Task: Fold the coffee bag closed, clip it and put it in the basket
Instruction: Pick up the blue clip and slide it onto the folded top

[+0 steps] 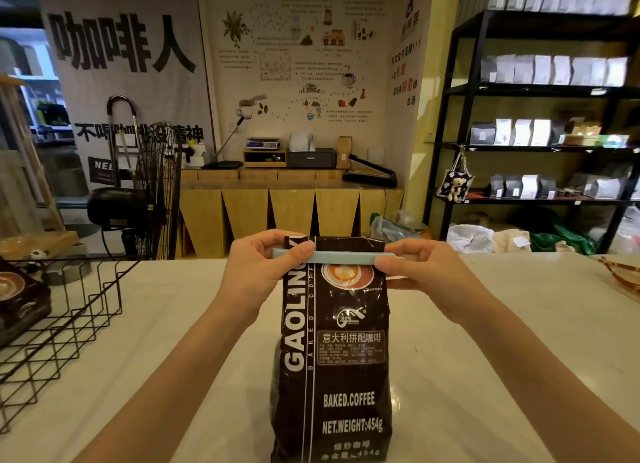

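Observation:
A dark brown coffee bag [341, 355] with white lettering stands upright on the pale counter in front of me. A long light-blue clip [341, 257] lies across its folded top. My left hand [258, 270] pinches the clip's left end, thumb on the front of the bag. My right hand [420, 272] pinches the clip's right end. A black wire basket [74, 319] stands at the left on the counter.
Another dark coffee bag [20, 301] lies inside the basket at the far left. A woven item [623, 274] sits at the counter's right edge. Behind the counter are a black fan [152, 192], wooden cabinets and black shelves [540, 92] of bags.

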